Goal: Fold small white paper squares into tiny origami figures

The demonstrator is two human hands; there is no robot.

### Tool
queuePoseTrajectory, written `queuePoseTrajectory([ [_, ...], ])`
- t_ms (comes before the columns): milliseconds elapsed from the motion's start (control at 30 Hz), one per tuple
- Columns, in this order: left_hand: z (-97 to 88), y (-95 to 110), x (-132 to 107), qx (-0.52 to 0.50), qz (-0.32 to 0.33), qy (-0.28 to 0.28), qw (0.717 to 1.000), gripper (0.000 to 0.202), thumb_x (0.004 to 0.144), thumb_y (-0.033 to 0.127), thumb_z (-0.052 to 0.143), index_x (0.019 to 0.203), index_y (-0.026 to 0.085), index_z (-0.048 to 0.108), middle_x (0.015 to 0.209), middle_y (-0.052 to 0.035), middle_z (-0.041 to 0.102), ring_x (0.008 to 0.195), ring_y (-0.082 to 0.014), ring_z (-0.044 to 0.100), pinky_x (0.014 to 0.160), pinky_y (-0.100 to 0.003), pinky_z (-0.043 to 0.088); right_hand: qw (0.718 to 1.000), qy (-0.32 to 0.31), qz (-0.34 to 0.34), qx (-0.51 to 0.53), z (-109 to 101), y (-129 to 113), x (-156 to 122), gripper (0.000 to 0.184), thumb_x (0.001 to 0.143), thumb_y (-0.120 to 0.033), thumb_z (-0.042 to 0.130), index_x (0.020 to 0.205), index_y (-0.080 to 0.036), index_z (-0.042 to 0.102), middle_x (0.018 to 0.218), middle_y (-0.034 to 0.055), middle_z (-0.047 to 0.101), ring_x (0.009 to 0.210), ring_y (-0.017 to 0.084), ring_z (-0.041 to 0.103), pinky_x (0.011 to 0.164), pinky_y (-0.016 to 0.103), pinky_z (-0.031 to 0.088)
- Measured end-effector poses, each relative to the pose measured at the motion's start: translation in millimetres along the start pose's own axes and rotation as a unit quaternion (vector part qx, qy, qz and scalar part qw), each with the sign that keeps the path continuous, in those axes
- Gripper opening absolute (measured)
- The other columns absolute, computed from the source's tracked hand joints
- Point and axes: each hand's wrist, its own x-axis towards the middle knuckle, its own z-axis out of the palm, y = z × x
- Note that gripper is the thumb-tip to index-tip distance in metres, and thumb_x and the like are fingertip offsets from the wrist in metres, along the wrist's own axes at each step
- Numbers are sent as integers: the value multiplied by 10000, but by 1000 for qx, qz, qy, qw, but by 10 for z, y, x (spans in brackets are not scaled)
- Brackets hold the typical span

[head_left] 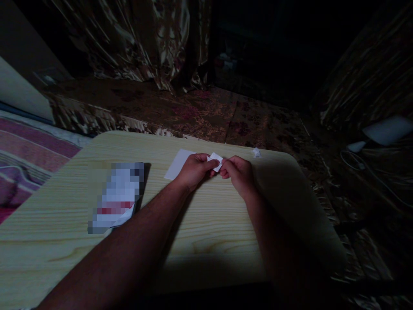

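Observation:
A small white folded paper [215, 157] is held over the far middle of the wooden table. My left hand [195, 169] grips its left side, the thumb lying across its face. On the other side, my right hand [238, 172] pinches the paper's right edge with thumb and curled fingers. Parts of the paper are hidden behind the fingers. A flat white sheet of paper [178, 162] lies on the table just behind and left of my left hand. Beyond my right hand sits a small white folded paper star [256, 152].
The pale wood-grain table [206, 224] has rounded far corners. On its left lies a phone-sized object with a blurred surface [121, 189]. Patterned dark curtains [151, 38] hang beyond the table. A white lamp [387, 131] with a cord stands at the right. Striped bedding [35, 142] is at the left.

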Motion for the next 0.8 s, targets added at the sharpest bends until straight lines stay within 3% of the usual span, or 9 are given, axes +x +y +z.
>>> queuePoseTrajectory([
  [333,10,-20,-9,21,7,12,1000,280,657,380,732,708,123,636,571,-19,611,465,-87,501,470,-217,350,998,11,47,37,23,52,28,197,709,-351,611,699,-155,600,581,1,620,502,102,571,452,203,479],
  [800,4,1,-8,5,1,6,1000,240,672,340,716,657,121,618,532,-16,601,451,-85,499,481,-222,350,1000,1,15,16,29,32,29,138,710,-297,592,697,-161,581,567,-16,615,464,93,564,480,204,469],
])
